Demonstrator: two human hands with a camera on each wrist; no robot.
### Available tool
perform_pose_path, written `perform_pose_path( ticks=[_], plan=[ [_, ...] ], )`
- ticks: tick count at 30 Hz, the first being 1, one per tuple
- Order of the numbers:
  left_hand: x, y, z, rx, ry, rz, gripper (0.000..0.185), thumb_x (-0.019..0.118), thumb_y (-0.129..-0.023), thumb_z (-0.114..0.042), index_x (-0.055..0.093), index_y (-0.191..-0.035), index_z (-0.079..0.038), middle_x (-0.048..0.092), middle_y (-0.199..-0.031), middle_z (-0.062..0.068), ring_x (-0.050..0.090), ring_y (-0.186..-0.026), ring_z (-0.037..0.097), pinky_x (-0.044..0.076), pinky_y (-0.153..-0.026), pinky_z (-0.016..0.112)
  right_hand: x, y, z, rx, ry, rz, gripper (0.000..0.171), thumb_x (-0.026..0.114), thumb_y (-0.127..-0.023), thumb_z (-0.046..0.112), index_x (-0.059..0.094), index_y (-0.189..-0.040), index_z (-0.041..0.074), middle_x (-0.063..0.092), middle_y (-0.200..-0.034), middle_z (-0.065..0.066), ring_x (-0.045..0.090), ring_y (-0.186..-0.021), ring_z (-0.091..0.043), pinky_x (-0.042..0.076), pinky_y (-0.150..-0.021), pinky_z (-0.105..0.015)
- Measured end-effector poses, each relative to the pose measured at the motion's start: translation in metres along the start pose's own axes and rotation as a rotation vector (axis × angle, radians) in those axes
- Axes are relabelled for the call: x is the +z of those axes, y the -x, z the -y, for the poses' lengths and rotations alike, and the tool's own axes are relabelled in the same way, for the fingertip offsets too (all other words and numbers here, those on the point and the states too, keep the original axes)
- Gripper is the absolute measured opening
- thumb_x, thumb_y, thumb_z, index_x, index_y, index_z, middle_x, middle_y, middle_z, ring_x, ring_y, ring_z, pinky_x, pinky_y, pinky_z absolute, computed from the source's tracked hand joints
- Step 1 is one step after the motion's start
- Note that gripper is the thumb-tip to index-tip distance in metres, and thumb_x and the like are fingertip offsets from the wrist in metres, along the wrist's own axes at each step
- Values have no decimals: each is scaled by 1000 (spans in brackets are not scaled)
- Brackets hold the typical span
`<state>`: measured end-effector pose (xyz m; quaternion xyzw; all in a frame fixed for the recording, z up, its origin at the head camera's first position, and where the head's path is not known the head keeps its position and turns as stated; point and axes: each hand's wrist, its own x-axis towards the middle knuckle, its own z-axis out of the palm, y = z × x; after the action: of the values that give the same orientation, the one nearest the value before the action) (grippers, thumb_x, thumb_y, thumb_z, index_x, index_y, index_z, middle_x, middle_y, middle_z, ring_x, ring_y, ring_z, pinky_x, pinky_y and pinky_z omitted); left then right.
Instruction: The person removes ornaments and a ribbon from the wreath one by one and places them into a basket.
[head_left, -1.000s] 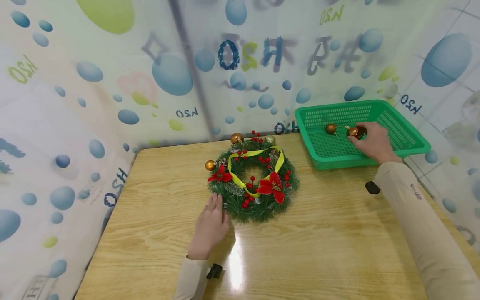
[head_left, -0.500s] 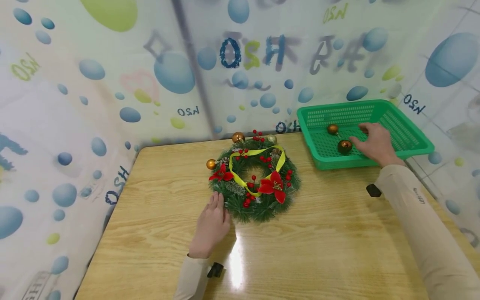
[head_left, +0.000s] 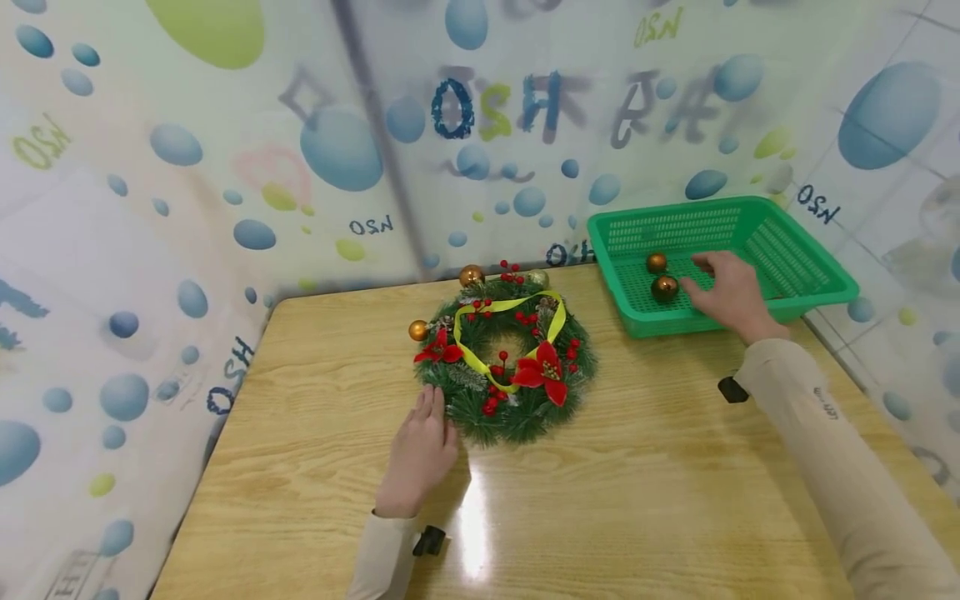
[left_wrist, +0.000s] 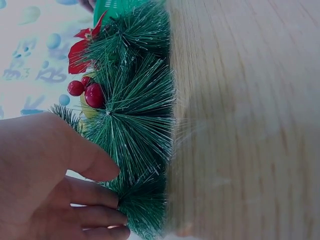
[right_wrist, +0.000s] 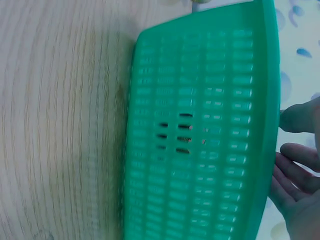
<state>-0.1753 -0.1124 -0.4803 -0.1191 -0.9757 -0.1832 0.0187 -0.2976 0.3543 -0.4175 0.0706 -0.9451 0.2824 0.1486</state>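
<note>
- Wreath [head_left: 505,367] is lying flat on the wooden table [head_left: 645,492], left of centre, and I am resting my left hand [head_left: 420,454] against its lower-left edge, fingers straight and close together, touching the green needles [left_wrist: 135,125] without gripping them.
- Baubles: the nearer bronze ball [head_left: 664,288] and the farther one [head_left: 656,263] are sitting loose in the green basket [head_left: 817,296] at the table's back right corner.
- Right hand [head_left: 731,293] is hovering over the basket rim just right of the nearer ball, fingers relaxed and slightly apart, holding nothing.
- To do this well, I judge I should be keeping the left hand steady on the wreath while drawing the right hand clear of the rim without nudging the balls.
- Compared with a second ago, the right hand is no longer gripping the ball; the ball is now lying free in the basket, closer to its partner, and the hand has shifted left. The left hand and wreath are staying put.
</note>
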Motion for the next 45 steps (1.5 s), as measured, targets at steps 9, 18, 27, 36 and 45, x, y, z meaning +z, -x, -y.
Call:
perform_pose_path(
  ticks=[9, 18, 27, 36, 45],
  plan=[
    [0, 2, 2, 9, -1, -14, 56, 48, -102, -15, 38, -148, 16, 36, -155, 35, 38, -145, 48, 36, -119, 56, 8, 2, 14, -50, 1, -18, 45, 62, -98, 13, 54, -133, -15, 57, -126, -36, 56, -112, -51, 48, -94, -66],
    [-1, 2, 2, 2, -3, -2, 57, 47, -103, -16, 36, -149, 15, 34, -156, 34, 36, -146, 47, 36, -120, 56, 18, 8, 25, -99, -29, -28, 44, 63, -98, 13, 56, -131, -15, 58, -124, -36, 58, -110, -51, 50, -91, -65],
    [-1, 3, 3, -6, 8, 10, 57, 47, -102, -16, 36, -150, 15, 33, -157, 34, 35, -147, 47, 35, -121, 56, 29, 10, 54, -168, -46, -38, 39, 64, -96, 8, 59, -130, -11, 61, -119, -31, 61, -103, -46, 53, -86, -60],
    [-2, 2, 1, 1, 24, 18, 57, 47, -103, -16, 35, -150, 14, 33, -157, 34, 35, -147, 47, 35, -121, 56, 38, 14, 75, -222, -59, -39, 39, 64, -96, 6, 60, -131, -10, 62, -124, -30, 62, -109, -46, 54, -91, -59],
    [-2, 1, 2, 19, 3, -4, 56, 47, -102, -14, 37, -148, 16, 36, -155, 35, 38, -145, 47, 37, -119, 56, 50, 21, 85, -262, -99, -55, 35, 68, -93, 2, 64, -126, -9, 66, -121, -26, 65, -107, -43, 57, -90, -57]
  ],
)
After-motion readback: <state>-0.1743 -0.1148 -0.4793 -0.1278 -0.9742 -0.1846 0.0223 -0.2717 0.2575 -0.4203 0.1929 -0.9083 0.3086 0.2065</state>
